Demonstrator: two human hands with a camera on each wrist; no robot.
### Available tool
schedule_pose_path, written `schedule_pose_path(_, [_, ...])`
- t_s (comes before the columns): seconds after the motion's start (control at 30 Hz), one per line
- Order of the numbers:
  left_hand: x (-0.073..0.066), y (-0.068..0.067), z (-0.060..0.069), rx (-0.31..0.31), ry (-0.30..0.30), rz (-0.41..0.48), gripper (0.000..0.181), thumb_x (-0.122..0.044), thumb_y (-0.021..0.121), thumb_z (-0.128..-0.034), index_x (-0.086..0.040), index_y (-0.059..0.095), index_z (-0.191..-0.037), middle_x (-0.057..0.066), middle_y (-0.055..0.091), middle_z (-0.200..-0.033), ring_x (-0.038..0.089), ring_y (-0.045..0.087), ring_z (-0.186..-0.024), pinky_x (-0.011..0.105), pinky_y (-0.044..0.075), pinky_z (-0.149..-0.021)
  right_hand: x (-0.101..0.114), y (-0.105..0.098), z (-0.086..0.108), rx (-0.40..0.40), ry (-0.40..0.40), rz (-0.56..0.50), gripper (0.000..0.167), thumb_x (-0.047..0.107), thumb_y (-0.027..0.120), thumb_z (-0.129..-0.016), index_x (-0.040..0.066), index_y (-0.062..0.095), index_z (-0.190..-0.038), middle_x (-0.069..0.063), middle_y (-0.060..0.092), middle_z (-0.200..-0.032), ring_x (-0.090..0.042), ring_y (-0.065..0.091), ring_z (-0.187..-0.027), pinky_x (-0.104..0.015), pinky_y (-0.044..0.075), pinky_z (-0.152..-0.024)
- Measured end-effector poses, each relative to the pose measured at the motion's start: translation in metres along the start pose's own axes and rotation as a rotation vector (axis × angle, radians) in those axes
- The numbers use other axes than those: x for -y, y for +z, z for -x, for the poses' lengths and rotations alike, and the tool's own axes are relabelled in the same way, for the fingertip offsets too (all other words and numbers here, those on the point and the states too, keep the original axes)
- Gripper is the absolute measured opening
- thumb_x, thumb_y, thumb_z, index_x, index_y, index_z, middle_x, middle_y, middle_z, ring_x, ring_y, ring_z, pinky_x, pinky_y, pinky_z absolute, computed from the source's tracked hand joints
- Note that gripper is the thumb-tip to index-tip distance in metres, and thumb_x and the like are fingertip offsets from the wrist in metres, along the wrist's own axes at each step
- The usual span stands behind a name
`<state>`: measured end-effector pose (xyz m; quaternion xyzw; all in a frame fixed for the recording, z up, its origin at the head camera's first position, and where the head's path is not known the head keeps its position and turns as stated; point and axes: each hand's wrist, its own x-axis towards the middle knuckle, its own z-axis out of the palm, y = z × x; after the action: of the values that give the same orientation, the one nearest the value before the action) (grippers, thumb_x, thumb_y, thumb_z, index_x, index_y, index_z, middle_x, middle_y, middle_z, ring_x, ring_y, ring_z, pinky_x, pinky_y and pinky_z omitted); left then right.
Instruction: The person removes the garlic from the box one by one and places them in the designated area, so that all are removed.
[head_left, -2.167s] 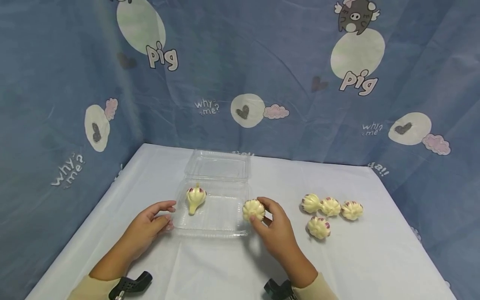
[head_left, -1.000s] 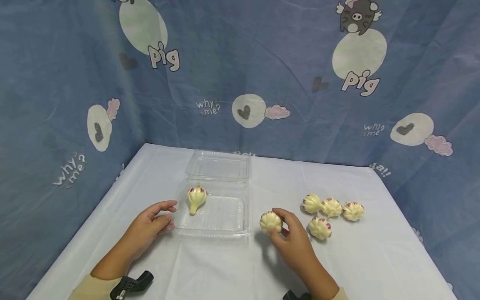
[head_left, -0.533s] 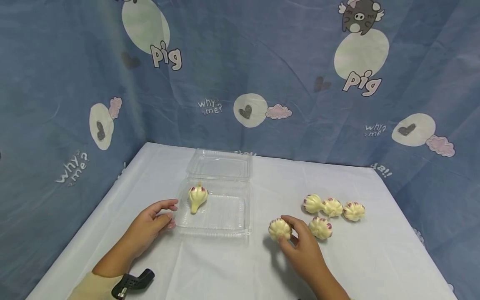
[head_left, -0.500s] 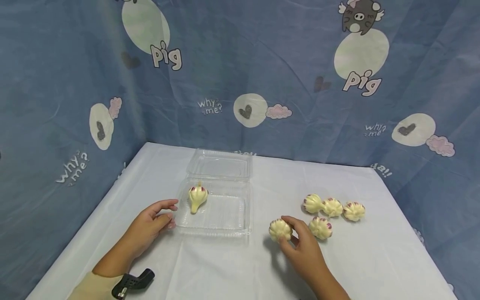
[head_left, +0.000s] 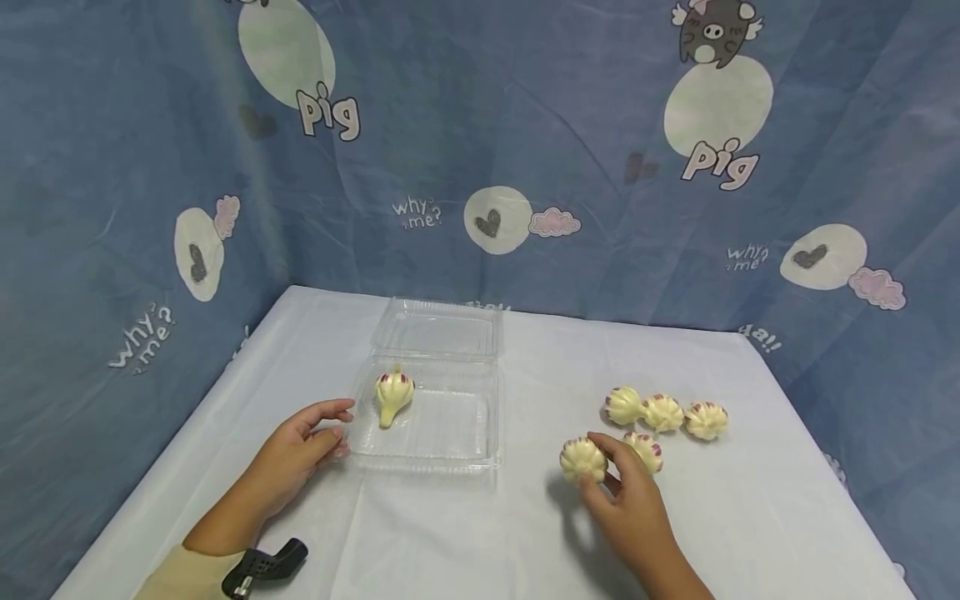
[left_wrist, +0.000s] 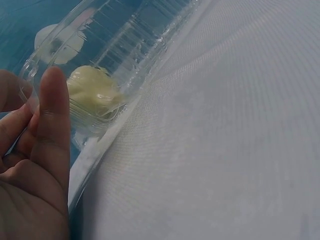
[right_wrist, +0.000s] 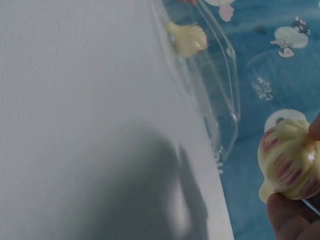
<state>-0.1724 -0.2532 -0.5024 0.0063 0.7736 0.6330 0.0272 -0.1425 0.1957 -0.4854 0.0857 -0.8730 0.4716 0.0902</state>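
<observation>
In the head view my right hand [head_left: 630,508] holds a cream garlic bulb [head_left: 582,461] between thumb and fingers, above the white table. Purple streaks mark this bulb in the right wrist view, where the fingertips [right_wrist: 287,212] press its side. My left hand [head_left: 300,446] lies by the left edge of a clear plastic clamshell box [head_left: 457,425], its thumb and forefinger apart. From the left wrist view, the fingers are close at the box's corner; whether they touch it is hard to tell. Inside the box, on its left side, lies one garlic bulb [head_left: 393,396].
Three garlic bulbs [head_left: 663,413] sit in a row on the right of the table [head_left: 420,533]. Another bulb [head_left: 647,452] is partly hidden behind my right hand. The box's lid [head_left: 438,329] lies folded back. A blue printed cloth [head_left: 450,150] hangs behind.
My right hand has carried the held garlic bulb rightward and slightly nearer, from the box's right edge to just before the loose bulbs. My left hand has stayed in place.
</observation>
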Motion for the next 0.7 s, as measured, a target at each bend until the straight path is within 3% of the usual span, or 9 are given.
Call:
schedule_pose_path(0.43, [0.003,-0.001,-0.002,0.016,0.005,0.019,0.044,-0.006,0.056,-0.1067,0.000,0.049,-0.150,0.011,0.054,-0.130,0.007,0.060,-0.087,0.023,0.060,-0.081,0.000,-0.025,0.004,-0.075,0.024,0.063,0.054,0.004,0.072,-0.096,0.011,0.053,-0.146,-0.009,0.057,-0.138,-0.022,0.059,-0.127,-0.030,0.056,-0.101])
schedule_pose_path(0.7, [0.003,-0.001,-0.001,0.011,-0.005,0.021,0.044,-0.006,0.055,-0.1069,-0.001,0.049,-0.151,0.009,0.055,-0.129,0.008,0.058,-0.082,0.023,0.060,-0.080,-0.002,-0.042,0.005,-0.124,0.061,0.079,0.056,0.006,0.071,-0.097,0.009,0.051,-0.149,-0.013,0.054,-0.144,-0.029,0.054,-0.133,-0.007,0.047,-0.097])
